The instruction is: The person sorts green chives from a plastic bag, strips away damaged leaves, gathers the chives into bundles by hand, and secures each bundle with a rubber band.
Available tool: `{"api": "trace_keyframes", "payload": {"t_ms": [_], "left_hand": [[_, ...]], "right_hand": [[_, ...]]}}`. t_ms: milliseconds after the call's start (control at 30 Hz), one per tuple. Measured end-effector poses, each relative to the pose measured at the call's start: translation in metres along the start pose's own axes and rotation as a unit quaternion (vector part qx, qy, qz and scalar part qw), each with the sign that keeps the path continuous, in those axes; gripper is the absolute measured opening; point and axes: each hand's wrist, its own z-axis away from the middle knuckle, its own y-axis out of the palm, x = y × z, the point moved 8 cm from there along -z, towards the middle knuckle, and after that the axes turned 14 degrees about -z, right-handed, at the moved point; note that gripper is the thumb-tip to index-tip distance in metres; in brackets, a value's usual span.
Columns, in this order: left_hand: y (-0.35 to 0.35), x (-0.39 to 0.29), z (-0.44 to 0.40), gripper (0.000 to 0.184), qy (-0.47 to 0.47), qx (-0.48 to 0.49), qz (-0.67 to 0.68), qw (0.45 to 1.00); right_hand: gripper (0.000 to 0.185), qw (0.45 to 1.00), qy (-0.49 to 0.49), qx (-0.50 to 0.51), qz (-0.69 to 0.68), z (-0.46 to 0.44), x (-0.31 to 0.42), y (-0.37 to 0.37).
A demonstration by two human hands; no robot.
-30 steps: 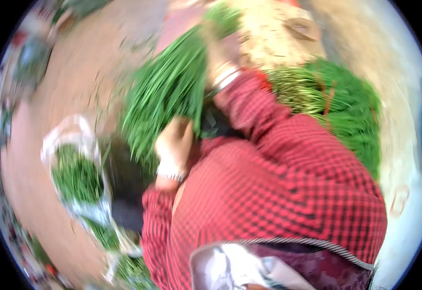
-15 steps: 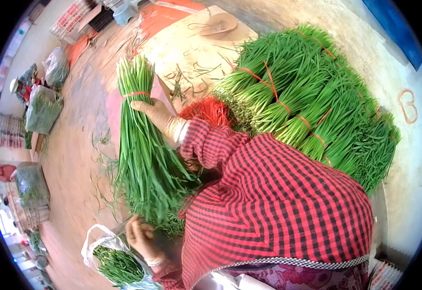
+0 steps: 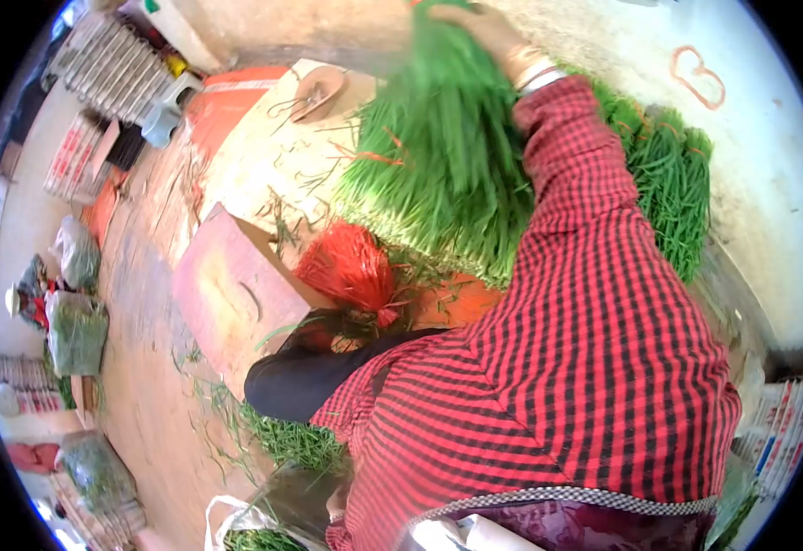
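Right hand [image 3: 486, 39] has swung its fanned bunch [image 3: 466, 106] over leafy bundles [image 3: 672, 188].

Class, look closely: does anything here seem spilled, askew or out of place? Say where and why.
Yes: loose green scraps lie strewn on the floor beside the leg. They look spilled, unlike the banded bunches by the wall.
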Motion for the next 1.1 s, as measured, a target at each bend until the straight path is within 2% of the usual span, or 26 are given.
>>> {"api": "trace_keyframes", "payload": {"t_ms": [67, 133, 200, 267, 333, 367, 433, 467, 500, 633, 733, 800, 867, 900, 933, 967, 1033, 1067, 1100], "left_hand": [[0.012, 0.003, -0.01, 0.014, 0.011, 0.012, -0.054, 0.998], [0.025, -0.001, -0.019, 0.014, 0.025, 0.018, -0.097, 0.995], [0.036, -0.007, -0.023, 0.015, 0.039, 0.02, -0.131, 0.99], [0.046, -0.011, -0.026, 0.015, 0.054, 0.021, -0.153, 0.986], [0.052, -0.017, -0.027, 0.015, 0.066, 0.02, -0.171, 0.983], [0.053, -0.019, -0.027, 0.015, 0.07, 0.021, -0.178, 0.981], [0.054, -0.021, -0.025, 0.016, 0.077, 0.021, -0.186, 0.979], [0.055, -0.021, -0.025, 0.016, 0.08, 0.021, -0.188, 0.979], [0.053, -0.021, -0.024, 0.016, 0.082, 0.02, -0.19, 0.978], [0.046, -0.022, -0.029, 0.017, 0.091, 0.023, -0.192, 0.977], [0.013, -0.017, -0.025, 0.018, 0.105, 0.015, -0.167, 0.98], [-0.011, -0.01, -0.014, 0.018, 0.113, 0.0, -0.142, 0.983], [-0.04, 0.005, -0.011, 0.019, 0.113, -0.03, -0.124, 0.985], [-0.064, 0.019, -0.025, 0.027, 0.104, -0.07, -0.151, 0.981], [-0.064, 0.022, -0.018, 0.024, 0.097, -0.082, -0.122, 0.984], [-0.074, 0.015, -0.009, 0.022, 0.096, -0.073, -0.096, 0.988], [-0.067, 0.01, 0.012, 0.024, 0.074, -0.105, -0.112, 0.985], [-0.064, 0.016, 0.018, 0.026, 0.068, -0.121, -0.127, 0.982], [-0.075, 0.036, 0.007, 0.029, 0.07, -0.12, -0.124, 0.982]], "right_hand": [[0.051, 0.98, -0.041, -0.099, 0.165, 0.013, 0.038, -0.08], [0.05, 0.952, -0.072, -0.169, 0.244, 0.04, 0.072, -0.139], [0.049, 0.914, -0.04, -0.232, 0.33, 0.06, 0.08, -0.203], [0.056, 0.856, 0.057, -0.317, 0.404, 0.066, 0.047, -0.29], [0.07, 0.828, 0.197, -0.34, 0.4, 0.107, 0.022, -0.315], [0.073, 0.815, 0.26, -0.338, 0.393, 0.129, -0.006, -0.321], [0.081, 0.701, 0.34, -0.246, 0.576, 0.13, -0.132, -0.399], [0.067, 0.706, 0.405, -0.234, 0.533, 0.146, -0.167, -0.409], [0.072, 0.693, 0.437, -0.278, 0.502, 0.172, -0.12, -0.338], [0.078, 0.687, 0.454, -0.288, 0.489, 0.151, -0.107, -0.337], [0.067, 0.673, 0.334, -0.212, 0.624, 0.1, -0.078, -0.262], [0.061, 0.77, 0.154, -0.158, 0.599, 0.051, -0.097, -0.188], [0.059, 0.833, 0.006, -0.014, 0.554, 0.003, -0.118, -0.083], [0.054, 0.852, -0.107, 0.075, 0.507, 0.001, -0.12, -0.018], [0.051, 0.855, -0.215, 0.155, 0.445, 0.018, -0.099, 0.061], [0.05, 0.869, -0.213, 0.265, 0.358, 0.064, -0.039, 0.146], [0.046, 0.855, -0.216, 0.383, 0.276, 0.078, -0.091, 0.236], [0.043, 0.832, -0.248, 0.394, 0.302, 0.079, -0.123, 0.279], [0.04, 0.83, -0.145, 0.437, 0.314, 0.081, -0.172, 0.305]]}}
